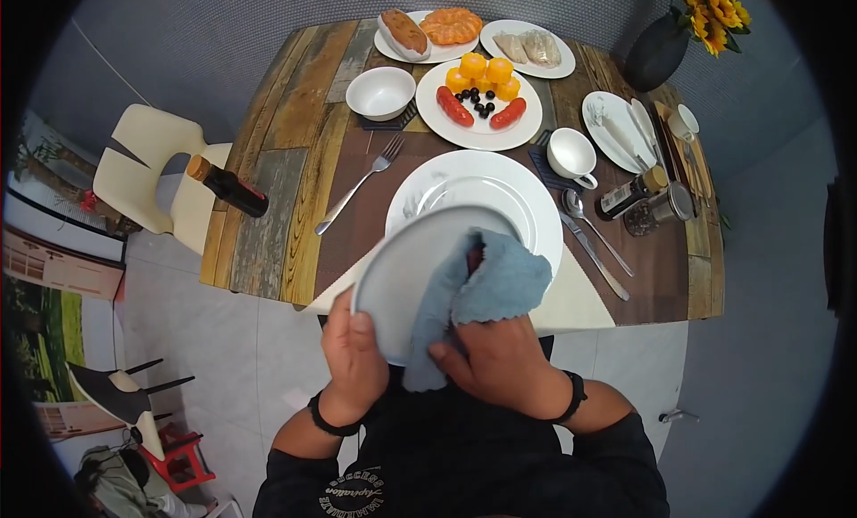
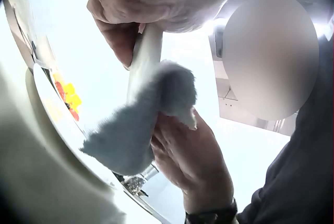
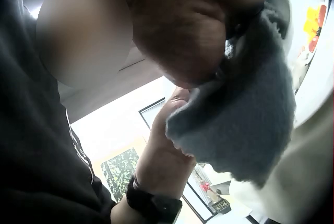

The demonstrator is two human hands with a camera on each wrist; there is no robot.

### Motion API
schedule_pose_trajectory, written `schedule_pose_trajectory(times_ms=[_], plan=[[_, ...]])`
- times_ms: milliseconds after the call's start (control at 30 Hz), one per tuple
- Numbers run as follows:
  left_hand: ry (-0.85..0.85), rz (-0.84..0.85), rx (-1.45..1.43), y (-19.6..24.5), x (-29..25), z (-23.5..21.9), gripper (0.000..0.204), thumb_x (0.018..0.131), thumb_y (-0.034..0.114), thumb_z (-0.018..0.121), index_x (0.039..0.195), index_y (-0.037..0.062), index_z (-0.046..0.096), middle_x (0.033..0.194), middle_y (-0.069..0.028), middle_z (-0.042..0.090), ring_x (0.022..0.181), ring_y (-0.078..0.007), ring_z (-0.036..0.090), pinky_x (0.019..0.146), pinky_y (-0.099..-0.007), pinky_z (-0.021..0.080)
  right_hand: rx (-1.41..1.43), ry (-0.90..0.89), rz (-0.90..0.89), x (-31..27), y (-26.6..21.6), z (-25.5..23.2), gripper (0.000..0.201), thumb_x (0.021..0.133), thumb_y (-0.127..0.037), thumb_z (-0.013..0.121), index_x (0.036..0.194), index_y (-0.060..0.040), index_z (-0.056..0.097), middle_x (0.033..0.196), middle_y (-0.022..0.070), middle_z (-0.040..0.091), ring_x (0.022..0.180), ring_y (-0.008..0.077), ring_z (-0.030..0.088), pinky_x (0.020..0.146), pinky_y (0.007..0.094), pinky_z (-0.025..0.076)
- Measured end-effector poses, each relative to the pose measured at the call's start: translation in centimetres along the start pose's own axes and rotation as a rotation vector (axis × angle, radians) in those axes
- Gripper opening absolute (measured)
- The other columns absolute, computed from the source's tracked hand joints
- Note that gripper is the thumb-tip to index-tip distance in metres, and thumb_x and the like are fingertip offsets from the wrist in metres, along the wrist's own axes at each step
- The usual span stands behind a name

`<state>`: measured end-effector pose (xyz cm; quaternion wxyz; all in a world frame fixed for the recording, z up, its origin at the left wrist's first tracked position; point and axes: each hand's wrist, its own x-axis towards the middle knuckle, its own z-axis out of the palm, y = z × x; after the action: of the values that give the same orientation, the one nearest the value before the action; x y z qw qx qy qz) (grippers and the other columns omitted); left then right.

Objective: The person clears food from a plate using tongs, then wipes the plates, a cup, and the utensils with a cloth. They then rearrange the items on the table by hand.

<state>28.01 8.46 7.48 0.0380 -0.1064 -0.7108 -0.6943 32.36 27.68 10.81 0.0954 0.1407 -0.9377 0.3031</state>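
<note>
A grey-white plate (image 1: 402, 277) is held tilted above the table's near edge. My left hand (image 1: 351, 355) grips its left rim, thumb on the upper face. A blue-grey cloth (image 1: 509, 281) lies bunched over the plate's right part, and my right hand (image 1: 504, 362) holds it there with the fingers partly hidden in the folds. In the left wrist view the cloth (image 2: 125, 130) hangs between the left hand (image 2: 156, 0) and the right hand (image 2: 190, 156). The right wrist view shows the cloth (image 3: 240, 114) beneath the right hand (image 3: 182, 31). Below the held plate lies a large white plate (image 1: 527, 192).
A fork (image 1: 361, 183) lies left of the large plate; a knife (image 1: 596, 254) and spoon (image 1: 600, 234) lie right. Beyond stand a bowl (image 1: 381, 95), a cup (image 1: 569, 154) and food plates. A dark bottle (image 1: 234, 190) is at left, seasoning jars (image 1: 661, 205) and a vase (image 1: 656, 55) at right.
</note>
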Motion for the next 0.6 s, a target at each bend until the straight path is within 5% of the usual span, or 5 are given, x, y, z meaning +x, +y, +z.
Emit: schedule_pose_trajectory(times_ms=[133, 200, 300, 500, 600], plan=[[-0.098, -0.060, -0.048, 0.3, -0.6, 0.8, 0.061, 0.107, 0.047, 0.044, 0.133, -0.0073, 0.054, 0.117, -0.0123, 0.064, 0.106, -0.0173, 0.060, 0.094, -0.0311, 0.047, -0.034, 0.195, -0.193, 0.1, 0.2, 2.5, 0.022, 0.085, -0.019, 0.069, 0.102, -0.0053, 0.071, 0.110, 0.0183, 0.066, 0.103, 0.0391, 0.063, 0.089, 0.0525, 0.048], [-0.094, -0.166, -0.042, 0.0, -1.0, 0.0, 0.060, 0.107, 0.046, 0.045, 0.133, -0.0071, 0.054, 0.118, -0.0126, 0.064, 0.106, -0.0171, 0.060, 0.094, -0.0310, 0.047, 0.070, -0.107, -0.206, -2.1, 0.9, 4.4, 0.021, 0.079, -0.011, 0.067, 0.098, -0.0064, 0.073, 0.112, 0.0148, 0.067, 0.109, 0.0349, 0.064, 0.095, 0.0514, 0.048], [-0.068, -0.194, -0.123, -0.3, -0.6, -0.3, 0.056, 0.108, 0.041, 0.044, 0.132, -0.0075, 0.055, 0.117, -0.0125, 0.066, 0.106, -0.0169, 0.061, 0.094, -0.0309, 0.048, 0.124, -0.119, -0.358, -1.8, 0.3, 3.3, 0.024, 0.076, -0.009, 0.066, 0.098, -0.0072, 0.074, 0.112, 0.0133, 0.068, 0.111, 0.0328, 0.065, 0.098, 0.0502, 0.049], [0.080, -0.133, -0.148, 0.0, 0.8, -1.8, 0.052, 0.107, 0.041, 0.046, 0.128, -0.0049, 0.055, 0.110, -0.0105, 0.065, 0.099, -0.0145, 0.062, 0.088, -0.0288, 0.049, 0.115, 0.143, -0.218, -2.2, 1.0, 2.2, 0.034, 0.075, 0.002, 0.071, 0.109, -0.0030, 0.070, 0.114, 0.0121, 0.070, 0.108, 0.0356, 0.066, 0.092, 0.0462, 0.054], [0.205, -0.100, -0.087, -1.4, 2.5, -4.1, 0.049, 0.110, 0.035, 0.043, 0.134, -0.0061, 0.053, 0.118, -0.0120, 0.065, 0.106, -0.0163, 0.062, 0.094, -0.0304, 0.049, 0.141, 0.195, -0.101, -3.4, 3.1, -0.7, 0.025, 0.076, 0.011, 0.062, 0.097, -0.0001, 0.070, 0.104, 0.0153, 0.070, 0.093, 0.0317, 0.068, 0.080, 0.0411, 0.057]])
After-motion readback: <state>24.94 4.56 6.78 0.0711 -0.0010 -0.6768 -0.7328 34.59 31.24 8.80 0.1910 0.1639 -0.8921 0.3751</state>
